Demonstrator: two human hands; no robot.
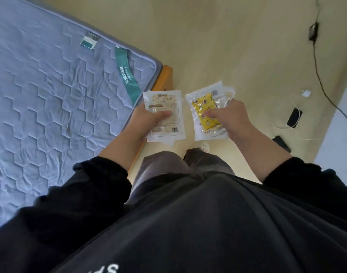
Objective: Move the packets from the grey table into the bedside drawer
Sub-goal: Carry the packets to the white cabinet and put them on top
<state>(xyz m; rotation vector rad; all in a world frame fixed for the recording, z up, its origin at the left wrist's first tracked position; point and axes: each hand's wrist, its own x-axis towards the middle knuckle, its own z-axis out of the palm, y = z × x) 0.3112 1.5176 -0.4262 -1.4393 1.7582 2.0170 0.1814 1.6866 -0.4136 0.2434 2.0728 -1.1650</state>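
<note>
Two stacks of packets sit mid-frame: white packets (164,113) pinched in the left hand (147,119), yellow-printed packets (207,113) clamped in the right hand (229,119). Slippery film could let lower ones slide out. Neither drawer nor grey table shows; each stack's count is unclear. Mattress (50,85) fills the left.

White printed packet (164,113) beside a clear packet (207,111) of yellow star-patterned stuff; grey-blue hexagon-quilted mattress (50,91) with a teal ribbon (126,73); black sleeves (94,186).

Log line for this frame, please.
phase: carrying | left hand: white packets | right hand: yellow-print packets | beside mattress | drawer: unseen
</note>
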